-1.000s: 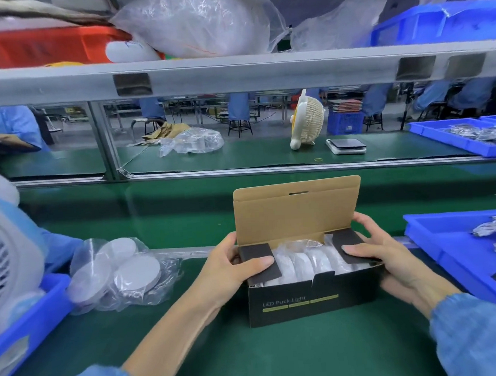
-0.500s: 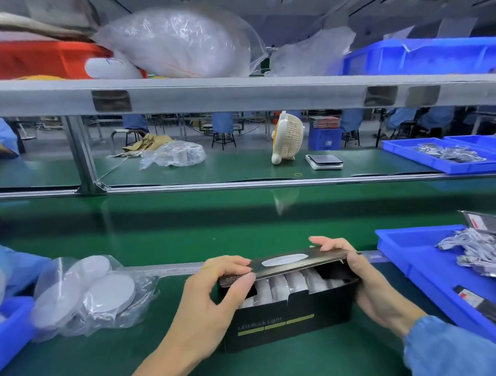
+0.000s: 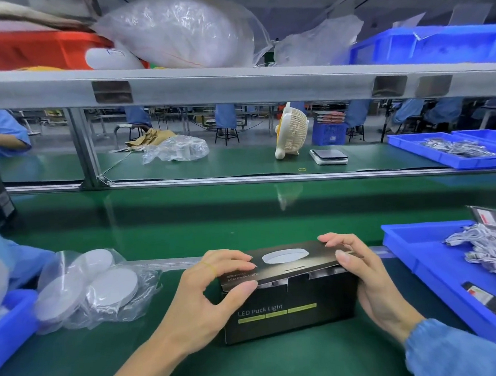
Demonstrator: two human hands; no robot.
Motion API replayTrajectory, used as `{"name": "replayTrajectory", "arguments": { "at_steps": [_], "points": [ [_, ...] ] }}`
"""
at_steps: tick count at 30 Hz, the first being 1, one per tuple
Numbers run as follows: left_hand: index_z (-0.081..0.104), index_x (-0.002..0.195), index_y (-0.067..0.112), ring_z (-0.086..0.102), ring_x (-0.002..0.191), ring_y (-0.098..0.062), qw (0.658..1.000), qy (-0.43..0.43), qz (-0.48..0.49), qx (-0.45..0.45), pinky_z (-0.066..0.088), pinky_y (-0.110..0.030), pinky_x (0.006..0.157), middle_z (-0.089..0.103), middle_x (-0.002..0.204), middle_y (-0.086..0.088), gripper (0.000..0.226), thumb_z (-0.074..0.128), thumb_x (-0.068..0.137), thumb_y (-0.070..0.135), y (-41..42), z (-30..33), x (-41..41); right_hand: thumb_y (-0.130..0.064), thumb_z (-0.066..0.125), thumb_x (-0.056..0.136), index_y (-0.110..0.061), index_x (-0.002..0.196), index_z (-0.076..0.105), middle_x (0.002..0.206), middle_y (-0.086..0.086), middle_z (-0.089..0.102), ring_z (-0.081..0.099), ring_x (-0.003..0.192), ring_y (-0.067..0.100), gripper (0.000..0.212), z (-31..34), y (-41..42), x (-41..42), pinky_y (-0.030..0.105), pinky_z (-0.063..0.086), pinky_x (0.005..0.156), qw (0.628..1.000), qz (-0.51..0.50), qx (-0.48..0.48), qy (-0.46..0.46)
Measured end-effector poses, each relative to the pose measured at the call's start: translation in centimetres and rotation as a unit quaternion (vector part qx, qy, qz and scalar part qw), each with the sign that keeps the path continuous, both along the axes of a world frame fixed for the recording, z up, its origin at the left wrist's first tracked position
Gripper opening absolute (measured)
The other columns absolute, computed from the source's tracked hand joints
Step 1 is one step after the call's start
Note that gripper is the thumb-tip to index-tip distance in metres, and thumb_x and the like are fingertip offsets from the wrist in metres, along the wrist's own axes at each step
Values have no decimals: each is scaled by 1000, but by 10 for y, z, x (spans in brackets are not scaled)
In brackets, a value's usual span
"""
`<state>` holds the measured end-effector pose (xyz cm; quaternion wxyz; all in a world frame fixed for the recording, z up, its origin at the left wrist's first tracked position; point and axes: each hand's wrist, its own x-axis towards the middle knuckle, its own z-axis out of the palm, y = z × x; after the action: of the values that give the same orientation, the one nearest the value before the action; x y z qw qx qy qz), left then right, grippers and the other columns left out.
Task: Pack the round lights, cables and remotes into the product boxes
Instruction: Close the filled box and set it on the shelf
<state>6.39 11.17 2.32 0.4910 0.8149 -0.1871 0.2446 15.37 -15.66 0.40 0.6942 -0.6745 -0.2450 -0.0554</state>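
A black product box marked "LED Puck Light" is sitting on the green belt, its lid lying nearly closed with a thin gap at the front. The left hand is pinching the lid's left corner between thumb and fingers, while the right hand is gripping the right end, fingertips curling over the lid. Bagged round lights are lying to the left; a blue bin of cables is standing to the right

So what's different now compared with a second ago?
The box lid has swung down from upright and now lies nearly shut over the black box, hiding the lights inside. The left hand and right hand moved from the side flaps to pinch the lid's ends. The bagged lights stayed put.
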Motion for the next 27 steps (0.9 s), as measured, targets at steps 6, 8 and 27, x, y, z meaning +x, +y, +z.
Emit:
{"name": "replayTrajectory", "arguments": {
  "at_steps": [6,8,27],
  "points": [
    [73,106,37,61,119,-17,1000,11,5,-27,44,-32,101,69,118,12,25,66,84,47,6,-2,5,-51,64,76,-21,101,65,126,-3,63,53,119,16,40,-1,2,-1,37,35,100,1000,0,-11,-13],
    [72,106,38,60,120,-17,999,13,7,-34,44,-32,102,68,119,12,27,66,84,52,6,-2,6,-57,65,76,-19,105,65,127,-3,62,53,119,19,47,-1,3,-1,41,35,102,1000,-3,-17,-18],
    [72,104,37,69,94,-12,988,52,52,-139,53,-20,79,74,105,11,33,67,75,53,0,-5,8,-70,62,74,-26,116,62,108,-12,66,59,99,10,61,3,10,-6,37,42,91,997,-45,-58,5]
  ]
}}
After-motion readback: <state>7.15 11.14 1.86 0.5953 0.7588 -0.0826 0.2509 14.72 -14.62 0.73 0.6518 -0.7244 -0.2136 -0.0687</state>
